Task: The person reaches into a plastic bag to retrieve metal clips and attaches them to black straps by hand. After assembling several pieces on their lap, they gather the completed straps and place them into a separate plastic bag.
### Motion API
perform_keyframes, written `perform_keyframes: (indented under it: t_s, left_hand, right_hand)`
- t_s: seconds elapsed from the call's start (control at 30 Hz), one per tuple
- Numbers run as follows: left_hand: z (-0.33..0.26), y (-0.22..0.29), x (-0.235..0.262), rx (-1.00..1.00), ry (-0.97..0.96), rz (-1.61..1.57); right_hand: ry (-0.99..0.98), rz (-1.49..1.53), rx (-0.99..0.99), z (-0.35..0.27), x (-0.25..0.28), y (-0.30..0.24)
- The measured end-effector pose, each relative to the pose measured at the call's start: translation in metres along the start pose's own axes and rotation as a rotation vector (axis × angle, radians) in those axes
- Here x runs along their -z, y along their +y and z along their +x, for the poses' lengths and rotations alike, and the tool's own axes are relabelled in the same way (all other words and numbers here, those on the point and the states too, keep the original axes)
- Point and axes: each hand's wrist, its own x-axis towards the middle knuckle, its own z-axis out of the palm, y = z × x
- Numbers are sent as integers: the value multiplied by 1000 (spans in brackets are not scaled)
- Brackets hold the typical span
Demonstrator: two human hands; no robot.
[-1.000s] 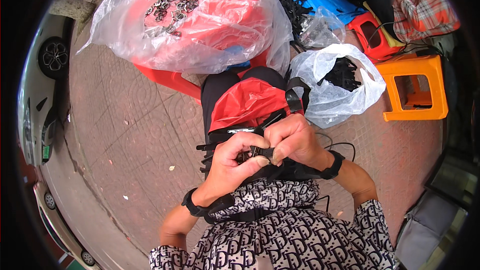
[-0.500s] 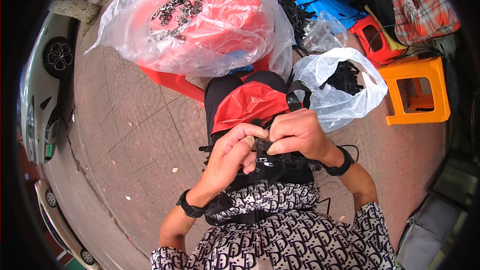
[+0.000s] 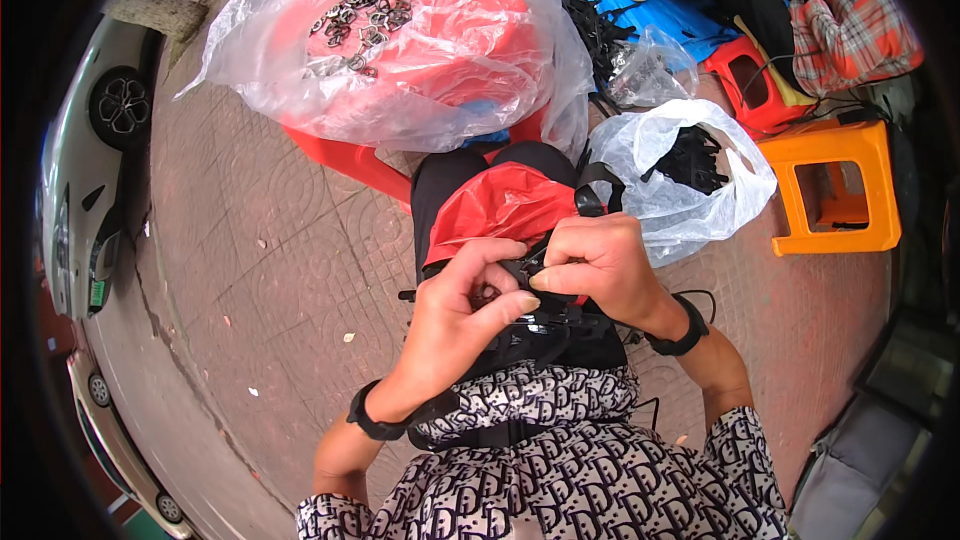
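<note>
Over my lap, both hands meet at a small black buckle-like piece (image 3: 524, 268), partly hidden by my fingers. My right hand (image 3: 598, 262) pinches its right side between thumb and bent index finger. On the other side, my left hand (image 3: 455, 305) has its fingers curled around the piece, with the thumb lifted away from the index finger. A red plastic sheet (image 3: 495, 208) lies across my thighs just beyond the hands. Black strap (image 3: 590, 198) with a shiny end rises beside my right hand. More dark parts (image 3: 550, 325) lie under the hands; their exact shape is unclear.
Ahead stands a red stool (image 3: 350, 165) topped by a clear plastic bag (image 3: 470, 70) with several small metal buckles (image 3: 370, 20). To the right are a white bag (image 3: 650, 175) of black pieces, an orange stool (image 3: 885, 185) and a seated person (image 3: 850, 35). Parked cars (image 3: 85, 170) line the left.
My left thumb has lifted off the black piece and moved down, opening a gap to the index finger. My right hand keeps its pinch, nearly in place.
</note>
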Motion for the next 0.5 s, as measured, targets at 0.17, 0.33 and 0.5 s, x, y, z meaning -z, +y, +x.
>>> perform_keyframes:
  t_s: [0.17, 0.33, 0.5]
  left_hand:
    - [-2, -6, 1, -38, -72, 135]
    - [-2, 0, -2, -13, -79, 15]
    - [0, -9, -8, -155, -21, 159]
  right_hand:
    - [-80, 135, 36, 0, 0, 7]
    - [-156, 414, -34, 0, 2, 15]
    - [-177, 655, -106, -1, -1, 25]
